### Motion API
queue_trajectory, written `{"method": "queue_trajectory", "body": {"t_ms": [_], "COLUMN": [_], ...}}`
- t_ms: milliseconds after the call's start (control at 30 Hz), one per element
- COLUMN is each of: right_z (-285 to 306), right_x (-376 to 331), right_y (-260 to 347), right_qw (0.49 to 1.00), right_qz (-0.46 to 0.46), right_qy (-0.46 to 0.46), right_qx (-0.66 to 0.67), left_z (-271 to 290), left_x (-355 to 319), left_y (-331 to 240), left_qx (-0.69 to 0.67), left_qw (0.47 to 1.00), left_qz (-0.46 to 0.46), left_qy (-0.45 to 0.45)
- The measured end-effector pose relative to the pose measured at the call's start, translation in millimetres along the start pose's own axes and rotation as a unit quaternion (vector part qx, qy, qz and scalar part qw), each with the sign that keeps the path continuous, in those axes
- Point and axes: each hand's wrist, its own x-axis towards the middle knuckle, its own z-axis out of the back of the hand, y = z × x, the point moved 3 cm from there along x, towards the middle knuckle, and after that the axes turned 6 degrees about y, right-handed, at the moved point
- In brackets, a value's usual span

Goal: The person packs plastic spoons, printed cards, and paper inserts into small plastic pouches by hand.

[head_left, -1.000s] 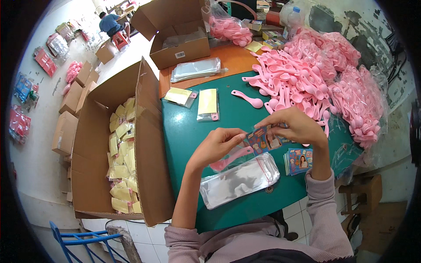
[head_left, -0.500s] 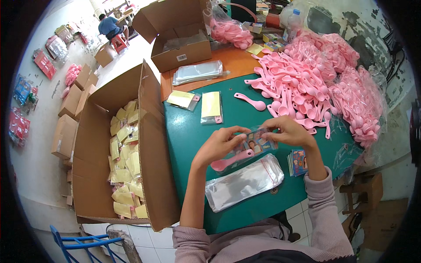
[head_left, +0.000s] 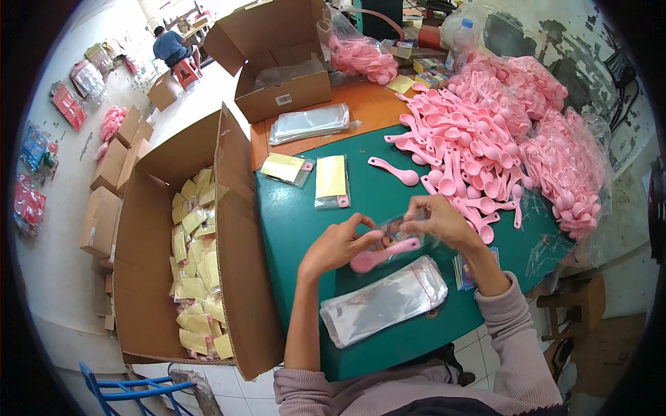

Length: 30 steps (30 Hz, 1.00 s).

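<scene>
- While the left hand (head_left: pixel 334 246) is pinching a clear bag (head_left: pixel 393 234), the right hand (head_left: pixel 440 220) is also gripping it.
- At the frame's centre, a pink spoon (head_left: pixel 383 256) is showing with this bag.

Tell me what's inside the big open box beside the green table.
A heap of clear packets showing yellow and some pink. The upper ones cover the bottom of the box; what lies deeper cannot be seen.

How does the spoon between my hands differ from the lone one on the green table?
The held spoon points its bowl left; the lone spoon points right. The held spoon is raised, seemingly inside a clear bag; the lone spoon lies bare on the green table. Both are pink.
</scene>
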Motion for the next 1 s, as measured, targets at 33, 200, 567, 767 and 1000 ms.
{"method": "queue_trajectory", "body": {"t_ms": [33,200,567,767,1000], "right_z": [3.4,2.8,5.7,-35.1,-40.9], "right_x": [1.1,-2.1,-8.5,-9.6,-1.7], "right_y": [-2.9,10.9,22.5,16.9,-5.9], "right_qw": [0.999,0.996,0.952,0.947,0.889], "right_qz": [-0.016,-0.068,0.060,0.141,0.152], "right_qy": [-0.015,0.011,-0.185,0.023,0.092], "right_qx": [0.044,0.056,-0.234,-0.288,-0.422], "left_z": [4.2,11.1,-16.5,-51.8,-44.5], "left_x": [-2.1,-7.7,-15.6,-28.4,-37.2], "left_y": [0.5,1.4,-2.0,-4.9,12.9], "left_qx": [-0.018,-0.157,-0.226,-0.500,-0.405], "left_qw": [1.000,0.985,0.963,0.865,0.912], "left_qz": [0.003,-0.050,-0.045,-0.009,0.002], "left_qy": [0.023,0.044,-0.139,-0.038,-0.060]}}
